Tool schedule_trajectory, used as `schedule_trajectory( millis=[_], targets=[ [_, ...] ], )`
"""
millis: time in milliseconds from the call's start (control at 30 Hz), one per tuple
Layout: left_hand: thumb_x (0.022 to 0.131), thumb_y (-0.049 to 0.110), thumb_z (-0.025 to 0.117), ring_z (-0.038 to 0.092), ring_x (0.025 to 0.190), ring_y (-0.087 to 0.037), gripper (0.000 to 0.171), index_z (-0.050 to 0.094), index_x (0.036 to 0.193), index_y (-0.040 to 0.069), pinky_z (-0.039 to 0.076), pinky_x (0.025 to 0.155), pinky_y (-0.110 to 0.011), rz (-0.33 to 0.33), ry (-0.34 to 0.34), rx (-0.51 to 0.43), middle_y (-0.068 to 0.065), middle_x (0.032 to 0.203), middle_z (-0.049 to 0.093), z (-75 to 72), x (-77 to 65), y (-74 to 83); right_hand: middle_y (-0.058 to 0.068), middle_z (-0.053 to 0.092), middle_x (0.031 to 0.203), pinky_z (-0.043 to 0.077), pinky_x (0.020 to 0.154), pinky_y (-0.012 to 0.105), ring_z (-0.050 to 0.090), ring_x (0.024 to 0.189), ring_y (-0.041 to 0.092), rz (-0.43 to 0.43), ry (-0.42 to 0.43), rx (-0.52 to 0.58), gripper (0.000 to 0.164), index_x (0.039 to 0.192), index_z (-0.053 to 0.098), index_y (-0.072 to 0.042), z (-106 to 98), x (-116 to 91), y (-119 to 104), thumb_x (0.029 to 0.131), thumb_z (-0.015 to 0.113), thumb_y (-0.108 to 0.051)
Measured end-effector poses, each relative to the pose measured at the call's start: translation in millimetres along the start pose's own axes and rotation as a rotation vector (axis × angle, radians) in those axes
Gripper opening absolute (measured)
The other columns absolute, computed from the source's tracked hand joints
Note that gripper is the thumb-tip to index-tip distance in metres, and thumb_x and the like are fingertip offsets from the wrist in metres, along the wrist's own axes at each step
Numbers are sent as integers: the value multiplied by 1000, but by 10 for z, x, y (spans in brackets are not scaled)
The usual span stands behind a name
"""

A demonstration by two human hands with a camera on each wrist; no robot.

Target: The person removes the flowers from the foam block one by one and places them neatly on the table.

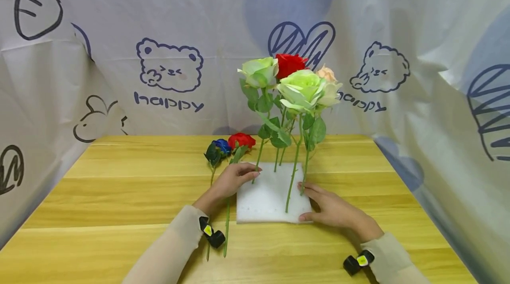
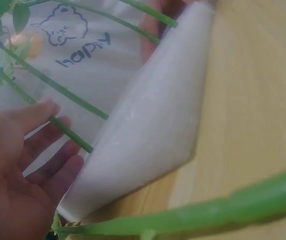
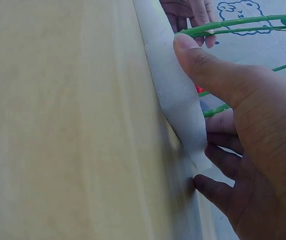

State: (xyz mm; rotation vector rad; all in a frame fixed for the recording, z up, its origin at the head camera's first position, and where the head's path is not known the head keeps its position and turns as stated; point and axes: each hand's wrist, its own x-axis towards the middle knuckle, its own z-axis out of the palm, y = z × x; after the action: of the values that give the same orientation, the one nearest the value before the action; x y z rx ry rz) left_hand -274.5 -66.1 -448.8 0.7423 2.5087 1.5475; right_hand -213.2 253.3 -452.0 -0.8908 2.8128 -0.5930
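A white foam block (image 1: 263, 206) lies on the table with several artificial flowers standing in it. Among them are a pale green rose (image 1: 301, 91), another green rose (image 1: 259, 72), a red rose (image 1: 290, 66) and a peach bloom (image 1: 326, 73). My left hand (image 1: 236, 180) is at the block's left side, its loosely extended fingers beside a green stem (image 2: 72, 135); contact with the stem is unclear. My right hand (image 1: 330, 206) spans the block's right side, thumb at the front corner and fingers (image 3: 223, 160) along the edge. Neither hand is wrapped round anything.
A blue rose (image 1: 222, 145) and another red rose (image 1: 241, 140) lie on the wooden table (image 1: 119, 195) left of the block, their stems running under the left forearm. A white patterned cloth (image 1: 223, 75) hangs behind and at both sides.
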Motion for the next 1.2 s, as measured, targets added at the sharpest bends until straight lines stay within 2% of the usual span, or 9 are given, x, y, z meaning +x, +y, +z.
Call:
schedule_trajectory(
  millis=[233, 500, 700, 867, 1200],
  targets=[
    [98, 19, 62, 64, 99, -18, 27, 69, 119, 5, 55, 82, -31, 25, -4, -66, -3, 114, 68, 22, -2, -19, 15, 34, 153, 37, 108, 51, 39, 135, 36, 6, -4, 1, 96, 153, 33, -7, -5, -4, -8, 84, 59, -69],
    [98, 18, 62, 63, 94, -15, 22, 72, 112, 4, 55, 82, -28, 15, 34, -77, -1, 104, 70, 49, 9, -37, 16, 34, 153, 36, 109, 50, 39, 136, 36, 14, 2, 1, 96, 152, 34, -6, -9, -10, -16, 84, 60, -68],
    [99, 13, 59, 64, 99, -23, 22, 69, 112, -1, 55, 88, -35, 32, 34, -148, -9, 106, 68, 52, 7, -37, 16, 35, 152, 37, 108, 51, 39, 135, 36, 3, 11, 1, 94, 152, 35, -6, -8, -15, -27, 84, 62, -66],
    [99, 6, 57, 63, 102, -35, 22, 67, 113, -6, 54, 90, -44, 2, 47, -190, -18, 109, 66, 56, -20, 31, 16, 35, 152, 37, 108, 50, 40, 134, 36, 4, 13, 6, 96, 152, 34, -6, 7, -28, -37, 84, 60, -68],
    [99, 11, 58, 63, 100, -27, 22, 68, 113, -4, 56, 88, -35, -4, 60, -216, -13, 106, 68, 62, -5, -5, 17, 35, 152, 38, 107, 51, 41, 133, 38, 17, 6, 1, 94, 152, 35, -5, -14, -44, -41, 84, 61, -66]
  ],
)
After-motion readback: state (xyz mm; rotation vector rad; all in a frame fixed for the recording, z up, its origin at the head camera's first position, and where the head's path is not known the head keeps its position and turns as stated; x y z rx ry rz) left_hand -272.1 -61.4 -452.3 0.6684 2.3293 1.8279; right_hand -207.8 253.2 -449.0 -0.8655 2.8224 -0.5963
